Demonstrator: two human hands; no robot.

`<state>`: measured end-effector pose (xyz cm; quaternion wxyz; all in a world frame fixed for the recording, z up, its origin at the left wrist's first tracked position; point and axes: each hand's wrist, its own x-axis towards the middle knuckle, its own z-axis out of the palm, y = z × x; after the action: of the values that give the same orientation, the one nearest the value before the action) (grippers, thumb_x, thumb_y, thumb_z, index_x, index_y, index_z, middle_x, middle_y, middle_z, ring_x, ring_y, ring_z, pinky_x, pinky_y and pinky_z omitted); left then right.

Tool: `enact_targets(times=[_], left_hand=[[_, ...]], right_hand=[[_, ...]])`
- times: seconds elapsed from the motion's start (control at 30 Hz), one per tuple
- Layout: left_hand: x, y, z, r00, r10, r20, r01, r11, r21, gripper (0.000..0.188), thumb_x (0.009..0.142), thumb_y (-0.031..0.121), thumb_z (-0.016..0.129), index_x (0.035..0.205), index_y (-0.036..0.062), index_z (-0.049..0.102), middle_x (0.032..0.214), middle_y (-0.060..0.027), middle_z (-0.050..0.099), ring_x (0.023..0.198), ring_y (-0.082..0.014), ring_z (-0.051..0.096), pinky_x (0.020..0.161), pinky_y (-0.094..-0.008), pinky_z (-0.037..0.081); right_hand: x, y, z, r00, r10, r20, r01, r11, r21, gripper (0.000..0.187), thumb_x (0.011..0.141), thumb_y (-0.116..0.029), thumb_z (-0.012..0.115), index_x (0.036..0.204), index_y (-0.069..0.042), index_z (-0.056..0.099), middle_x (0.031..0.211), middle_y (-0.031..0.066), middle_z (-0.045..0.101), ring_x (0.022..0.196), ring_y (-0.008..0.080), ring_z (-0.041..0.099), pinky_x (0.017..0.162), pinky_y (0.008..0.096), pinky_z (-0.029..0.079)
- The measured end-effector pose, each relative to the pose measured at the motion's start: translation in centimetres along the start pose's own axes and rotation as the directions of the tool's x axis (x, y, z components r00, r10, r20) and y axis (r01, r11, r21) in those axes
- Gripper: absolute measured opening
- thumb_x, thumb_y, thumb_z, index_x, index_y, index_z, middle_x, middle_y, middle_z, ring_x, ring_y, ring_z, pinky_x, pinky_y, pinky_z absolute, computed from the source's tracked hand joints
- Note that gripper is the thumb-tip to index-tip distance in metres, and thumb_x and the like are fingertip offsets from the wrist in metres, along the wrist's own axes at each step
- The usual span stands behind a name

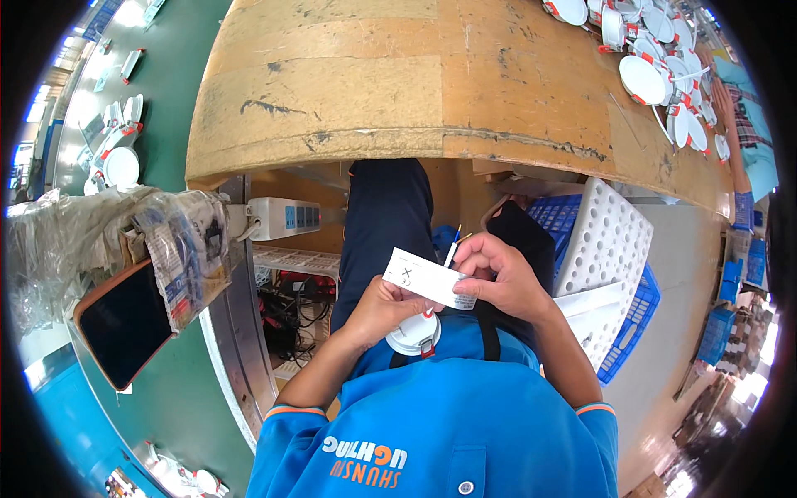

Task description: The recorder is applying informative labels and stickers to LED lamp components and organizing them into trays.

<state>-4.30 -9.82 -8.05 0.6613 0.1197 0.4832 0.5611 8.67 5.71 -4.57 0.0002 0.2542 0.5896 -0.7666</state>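
Note:
A white paper label (422, 275) with small print is stretched slantwise between my hands over my lap. My left hand (380, 310) grips its left end with thumb and fingers. At the label's right end, my right hand (502, 278) is closed, thumb and fingertips pinching the paper. Just below my left hand sits a round white downlight (413, 335) with red-tipped clips, against my blue shirt. A white cable (452, 249) with blue and yellowish wire ends stands up behind the label, close to my right fingers. Where the cable runs lower down is hidden by the label.
A worn wooden table (357, 83) spans the front, with a heap of downlights (664, 58) at its far right. On the left are a green conveyor (178, 66), a phone (124, 324) and a power strip (286, 216). A blue crate (635, 324) and white perforated panel (606, 241) stand right.

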Motion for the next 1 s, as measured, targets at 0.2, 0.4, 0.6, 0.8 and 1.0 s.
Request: enact_targets(times=[0.2,0.4,0.6,0.8,1.0], left_hand=[[0.2,0.1,0.0,1.000,-0.023,-0.002,0.023,1.000,-0.013,0.016,0.077,0.000,0.058,0.093,0.0002,0.061,0.081,-0.0085,0.064,0.073,-0.0123,0.061,0.066,-0.0244,0.049],[0.4,0.2,0.2,0.999,-0.029,0.015,0.029,0.999,-0.025,0.016,0.077,0.001,0.059,0.093,0.0000,0.061,0.081,-0.0090,0.064,0.073,-0.0130,0.061,0.066,-0.0251,0.049],[0.7,0.0,0.2,0.998,-0.047,0.047,0.049,0.998,-0.045,0.018,0.077,0.001,0.059,0.095,0.0004,0.061,0.081,-0.0093,0.064,0.074,-0.0138,0.061,0.068,-0.0259,0.049],[0.6,0.0,0.2,0.996,-0.064,0.057,0.068,0.995,-0.071,0.018,0.077,0.001,0.059,0.095,0.0003,0.061,0.082,-0.0098,0.064,0.074,-0.0137,0.061,0.068,-0.0257,0.049],[0.6,0.1,0.2,0.995,-0.088,0.055,0.092,0.993,-0.080,0.018,0.077,0.002,0.059,0.095,0.0006,0.061,0.082,-0.0094,0.064,0.074,-0.0130,0.061,0.068,-0.0251,0.049]], right_hand=[[0.0,-0.7,-0.4,0.999,-0.041,-0.009,0.040,0.990,-0.138,0.026,0.070,-0.005,0.067,0.089,-0.005,0.049,0.069,-0.0006,0.061,0.062,0.0017,0.048,0.056,0.0169,0.035],[0.2,-0.6,-1.0,0.996,-0.091,0.002,0.089,0.975,-0.204,0.026,0.069,-0.009,0.069,0.086,-0.006,0.050,0.067,-0.0010,0.062,0.057,0.0020,0.047,0.055,0.0175,0.034],[0.2,-0.7,-1.8,0.992,-0.112,0.062,0.126,0.944,-0.305,0.027,0.069,-0.011,0.068,0.087,-0.004,0.049,0.073,0.0025,0.063,0.074,0.0093,0.055,0.068,0.0234,0.043],[0.0,-0.7,-1.7,1.000,-0.006,0.028,0.012,0.978,-0.206,0.028,0.068,-0.011,0.069,0.086,-0.004,0.049,0.072,0.0029,0.061,0.072,0.0098,0.055,0.071,0.0242,0.041],[0.2,-0.3,-2.0,0.995,-0.085,0.044,0.093,0.965,-0.246,0.025,0.068,-0.011,0.069,0.083,-0.005,0.051,0.072,0.0026,0.061,0.070,0.0086,0.054,0.070,0.0232,0.040]])
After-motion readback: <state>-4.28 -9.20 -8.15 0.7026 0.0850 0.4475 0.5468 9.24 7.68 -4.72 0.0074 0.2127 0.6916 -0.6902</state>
